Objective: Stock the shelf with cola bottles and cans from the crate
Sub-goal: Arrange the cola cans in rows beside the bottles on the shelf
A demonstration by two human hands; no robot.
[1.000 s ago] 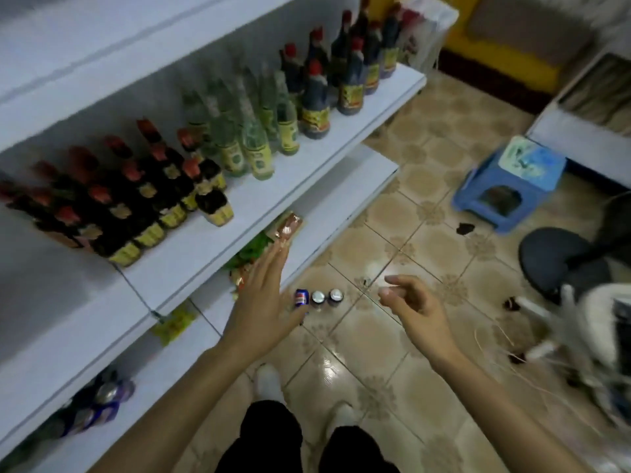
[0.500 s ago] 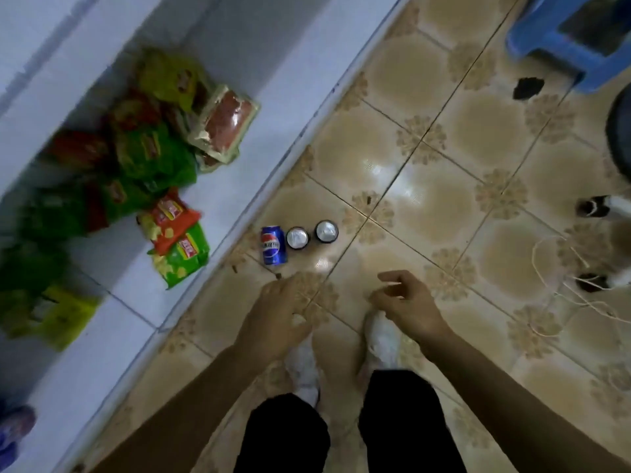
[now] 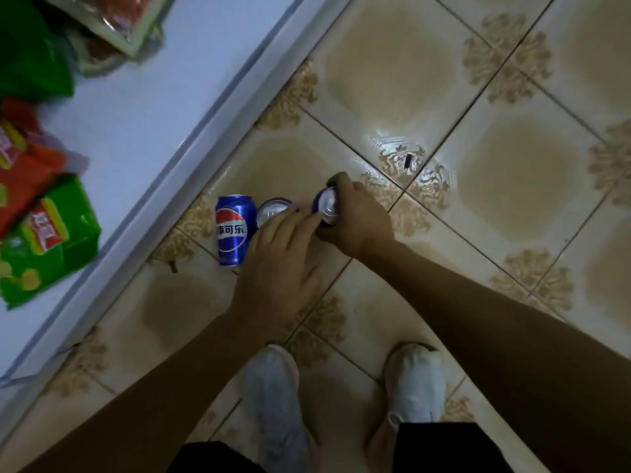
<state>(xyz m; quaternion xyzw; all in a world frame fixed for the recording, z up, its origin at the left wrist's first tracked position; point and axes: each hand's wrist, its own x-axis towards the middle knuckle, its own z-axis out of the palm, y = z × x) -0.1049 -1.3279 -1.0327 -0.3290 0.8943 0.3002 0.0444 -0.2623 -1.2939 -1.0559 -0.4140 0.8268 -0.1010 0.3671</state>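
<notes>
Three blue cola cans stand in a row on the tiled floor beside the bottom shelf. The left can (image 3: 235, 229) shows its logo and is untouched. My left hand (image 3: 280, 264) reaches over the middle can (image 3: 273, 210), fingers extended and lying on its near side; only the can's silver top shows. My right hand (image 3: 355, 221) wraps its fingers round the right can (image 3: 327, 206), whose top shows between thumb and fingers. No crate is in view.
The white bottom shelf (image 3: 164, 107) runs diagonally at the left, with green and orange snack packets (image 3: 47, 233) on it. My two white shoes (image 3: 341, 397) stand on the tiles just behind the cans. Patterned floor tiles (image 3: 512, 165) stretch to the right.
I have bent down much closer to the floor. Both hands moved forward to the cans: the right hand took hold of the right can, the left hand came onto the middle one.
</notes>
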